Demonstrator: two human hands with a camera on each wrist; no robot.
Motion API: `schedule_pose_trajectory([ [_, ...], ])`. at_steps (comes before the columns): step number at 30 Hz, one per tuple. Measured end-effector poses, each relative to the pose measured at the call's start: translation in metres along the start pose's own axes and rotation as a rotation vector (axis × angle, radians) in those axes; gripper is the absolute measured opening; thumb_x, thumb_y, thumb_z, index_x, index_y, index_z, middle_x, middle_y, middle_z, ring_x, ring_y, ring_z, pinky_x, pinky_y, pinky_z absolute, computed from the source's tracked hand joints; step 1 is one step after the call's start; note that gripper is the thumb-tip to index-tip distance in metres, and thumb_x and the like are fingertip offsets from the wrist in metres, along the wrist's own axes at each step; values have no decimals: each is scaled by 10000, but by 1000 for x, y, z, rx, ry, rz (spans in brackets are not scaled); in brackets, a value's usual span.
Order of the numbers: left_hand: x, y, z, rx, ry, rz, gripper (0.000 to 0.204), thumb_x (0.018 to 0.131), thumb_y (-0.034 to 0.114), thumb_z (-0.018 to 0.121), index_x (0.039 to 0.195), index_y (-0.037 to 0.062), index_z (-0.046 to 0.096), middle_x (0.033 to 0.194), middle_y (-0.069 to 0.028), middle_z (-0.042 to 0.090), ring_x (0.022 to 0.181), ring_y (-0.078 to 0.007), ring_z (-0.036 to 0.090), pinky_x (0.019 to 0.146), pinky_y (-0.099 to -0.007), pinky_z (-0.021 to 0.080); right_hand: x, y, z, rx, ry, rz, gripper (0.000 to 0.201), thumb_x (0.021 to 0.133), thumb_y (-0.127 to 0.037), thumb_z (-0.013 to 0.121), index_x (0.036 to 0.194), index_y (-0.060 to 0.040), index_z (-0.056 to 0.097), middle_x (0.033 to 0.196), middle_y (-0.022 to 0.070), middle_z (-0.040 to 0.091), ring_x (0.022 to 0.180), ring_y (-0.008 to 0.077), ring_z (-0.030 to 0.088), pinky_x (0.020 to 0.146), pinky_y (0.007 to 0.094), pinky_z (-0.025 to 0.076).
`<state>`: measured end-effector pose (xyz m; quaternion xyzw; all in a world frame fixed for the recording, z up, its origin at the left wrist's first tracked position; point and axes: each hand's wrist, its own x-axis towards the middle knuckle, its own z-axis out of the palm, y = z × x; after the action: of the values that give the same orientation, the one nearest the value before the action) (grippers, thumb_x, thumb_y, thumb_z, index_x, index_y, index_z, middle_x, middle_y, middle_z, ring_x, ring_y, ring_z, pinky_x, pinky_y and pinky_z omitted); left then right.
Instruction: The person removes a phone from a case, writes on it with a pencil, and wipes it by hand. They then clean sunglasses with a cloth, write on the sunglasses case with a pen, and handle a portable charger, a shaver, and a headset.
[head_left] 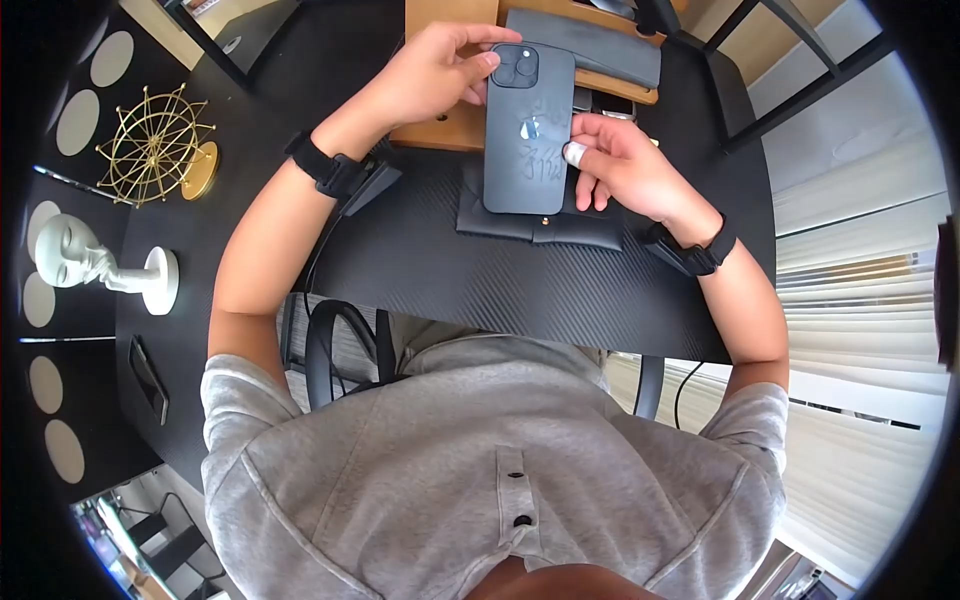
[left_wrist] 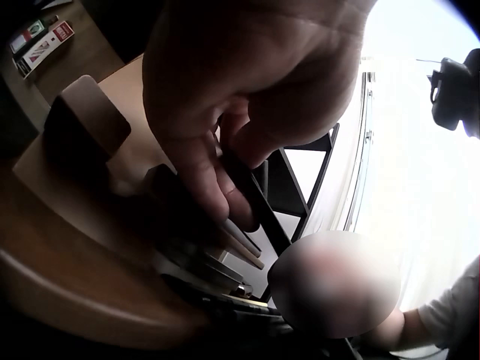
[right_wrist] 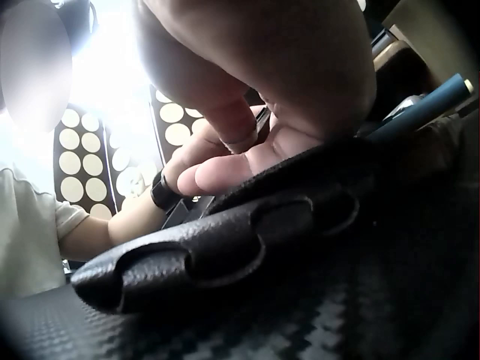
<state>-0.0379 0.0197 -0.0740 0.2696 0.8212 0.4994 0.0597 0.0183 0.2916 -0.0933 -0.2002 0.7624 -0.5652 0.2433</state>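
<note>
A dark smartphone (head_left: 510, 175) is held upright, its back with the camera block and faint handwriting-like marks turned up in the head view. My left hand (head_left: 435, 75) pinches its upper left corner between thumb and fingers. In the left wrist view, the phone's thin edge (left_wrist: 259, 201) runs out from between the fingers of that hand (left_wrist: 262, 82). My right hand (head_left: 635, 168), a white wrap on its thumb, grips the phone's right edge. Under the phone lies a black leather case (head_left: 590, 232). The right wrist view shows this case (right_wrist: 217, 232) close below the right hand (right_wrist: 277, 82).
Behind the phone stands a wooden desk organizer (head_left: 425, 135) with a long grey case (head_left: 625, 62) on it. At left are a gold wheel ornament (head_left: 158, 140), a white figurine (head_left: 160, 280) and another dark phone-like device (head_left: 148, 380). A blue pen-like stick (right_wrist: 420, 109) lies by the right hand.
</note>
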Motion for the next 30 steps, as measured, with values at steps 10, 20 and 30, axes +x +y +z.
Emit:
schedule_pose_trajectory([
  [10,-5,2,-3,18,5,-36,358,1098,195,535,1429,76,601,985,0,703,851,-71,670,813,-246,588,3,0,0,109,-38,52,174,1062,-98,525,1183,11,589,934,21,668,621,95,683,503,197,505],
  [20,-6,-1,-2,-35,29,33,341,1099,140,511,1422,66,594,1032,-4,686,879,-69,664,823,-243,587,-4,-10,-5,156,-48,58,254,1079,-141,505,1271,1,591,961,9,682,673,96,704,552,196,537],
  [30,-14,23,10,-276,138,171,339,1061,17,525,1396,-10,575,1243,-90,690,1028,-141,709,831,-282,629,-16,0,-26,199,-112,-176,520,1078,-370,556,1418,22,532,1271,83,608,1146,164,625,902,301,544],
])
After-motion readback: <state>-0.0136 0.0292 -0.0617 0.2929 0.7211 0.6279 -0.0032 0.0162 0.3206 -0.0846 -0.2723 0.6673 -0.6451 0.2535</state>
